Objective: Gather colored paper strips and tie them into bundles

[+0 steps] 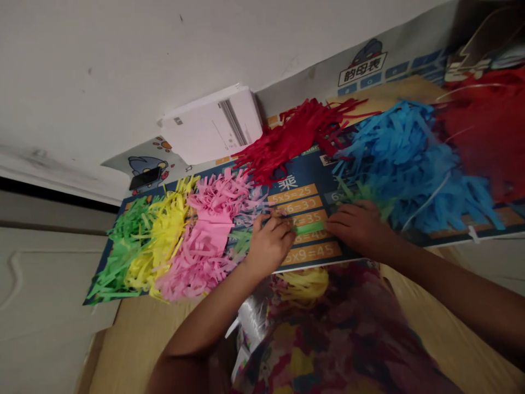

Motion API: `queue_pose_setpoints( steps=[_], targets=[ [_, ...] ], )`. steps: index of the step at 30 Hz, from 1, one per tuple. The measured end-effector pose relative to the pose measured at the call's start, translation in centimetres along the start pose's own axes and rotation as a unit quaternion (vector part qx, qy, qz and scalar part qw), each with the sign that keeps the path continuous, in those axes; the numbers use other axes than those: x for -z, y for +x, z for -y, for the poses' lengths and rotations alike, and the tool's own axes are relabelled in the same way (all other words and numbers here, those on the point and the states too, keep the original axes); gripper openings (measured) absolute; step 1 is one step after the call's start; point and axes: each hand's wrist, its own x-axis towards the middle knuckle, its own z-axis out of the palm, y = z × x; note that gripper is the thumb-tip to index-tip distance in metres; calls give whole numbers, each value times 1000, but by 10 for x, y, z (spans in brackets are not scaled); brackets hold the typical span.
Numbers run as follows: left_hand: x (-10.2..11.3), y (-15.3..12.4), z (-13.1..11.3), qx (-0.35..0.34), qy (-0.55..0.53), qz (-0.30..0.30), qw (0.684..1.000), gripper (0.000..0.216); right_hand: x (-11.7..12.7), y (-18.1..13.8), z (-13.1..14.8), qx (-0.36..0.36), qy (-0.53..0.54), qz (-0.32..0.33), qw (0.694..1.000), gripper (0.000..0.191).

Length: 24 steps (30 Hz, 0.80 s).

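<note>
A light green fringed tissue-paper piece stretches between my hands, low over the table mat. Its middle looks like a narrow band, while loose fringe spreads out past both hands. My left hand has its fingers curled on the left part of the band. On the other end my right hand is closed, slightly blurred, with green fringe showing behind its knuckles. Pink fringed paper lies just left of my left hand. Blue fringed paper lies beyond my right hand.
Green and yellow fringed paper lie at the left, red fringed paper at the back. A white box leans by the wall, near a dark phone. More red paper is at right; yellow fringe rests near my lap.
</note>
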Motion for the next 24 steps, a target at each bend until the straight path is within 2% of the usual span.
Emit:
queue_pose_setpoints(
  steps=[3,7,11,18,24],
  targets=[
    [-1,-8,8,26,-79,-5,997,14,-2,-9,-14,-52,75,0,996,22],
    [-5,-13,15,119,-186,4,975,16,-5,-12,-27,-121,157,33,980,25],
    [-6,-11,14,196,-203,31,959,19,-6,-9,-29,-174,177,73,966,22],
    [-6,-3,11,215,-154,79,961,22,-5,-4,-25,-213,174,87,958,18],
    [-6,-1,12,210,-142,91,963,23,-7,0,-25,-247,160,109,950,17]
  ],
)
